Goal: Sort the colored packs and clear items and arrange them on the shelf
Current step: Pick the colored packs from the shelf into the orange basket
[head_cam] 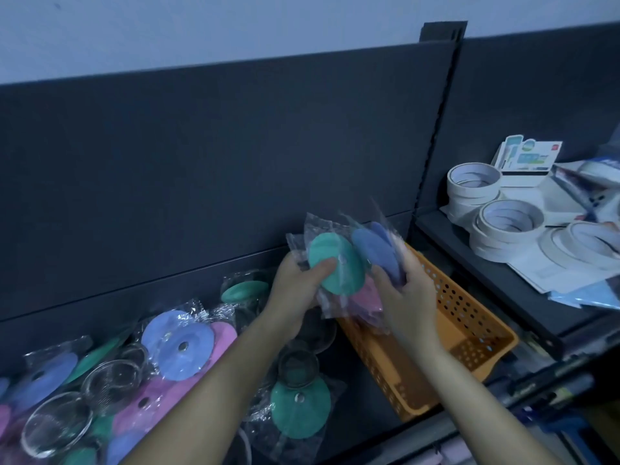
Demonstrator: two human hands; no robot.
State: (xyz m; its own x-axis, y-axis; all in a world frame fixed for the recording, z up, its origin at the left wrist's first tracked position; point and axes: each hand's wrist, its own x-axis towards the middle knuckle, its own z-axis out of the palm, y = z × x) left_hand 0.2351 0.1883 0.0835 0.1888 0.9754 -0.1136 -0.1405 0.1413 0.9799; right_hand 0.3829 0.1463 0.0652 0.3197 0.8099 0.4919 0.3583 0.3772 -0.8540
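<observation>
Green pack (337, 263): flat round disc, matte teal, sealed in crinkled clear film; gripped by the left hand (298, 290), thumb laid across its face. Blue pack (375, 250): similar disc, motion-blurred, held in the curled fingers of the right hand (406, 297). Pink pack (365, 297): seen just below, between both hands. All three are held above an orange perforated plastic basket (469, 317). Further wrapped discs (177, 344) and clear round items (112, 380) are scattered on the dark shelf (355, 364), lower left.
</observation>
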